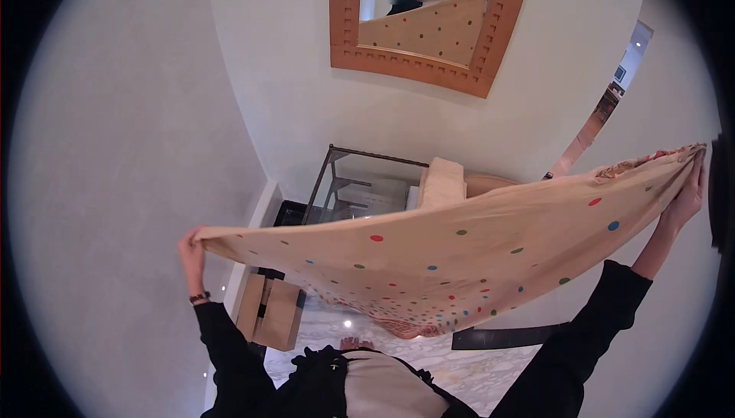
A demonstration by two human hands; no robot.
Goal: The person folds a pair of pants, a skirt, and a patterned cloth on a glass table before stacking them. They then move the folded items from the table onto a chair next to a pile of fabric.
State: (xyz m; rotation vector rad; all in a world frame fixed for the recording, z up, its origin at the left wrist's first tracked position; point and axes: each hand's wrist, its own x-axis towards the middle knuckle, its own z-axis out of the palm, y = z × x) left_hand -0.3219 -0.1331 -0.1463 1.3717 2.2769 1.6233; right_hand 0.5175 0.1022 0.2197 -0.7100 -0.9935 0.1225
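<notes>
Fingers (191, 253) at nine o'clock and fingers (689, 188) at three pinched shut on cloth (459, 253) corners. Might slip, drop onto glass table (360, 181).

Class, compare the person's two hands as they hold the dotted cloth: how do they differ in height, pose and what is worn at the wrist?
The right hand grips its corner of the dotted cloth high up, while the left hand holds its corner lower. The right forearm shows bare below a pushed-back sleeve; the left sleeve reaches almost to the wrist. The left wrist wears a dark band; none shows on the right. Both pinch the cloth's top edge, holding it spread.
</notes>
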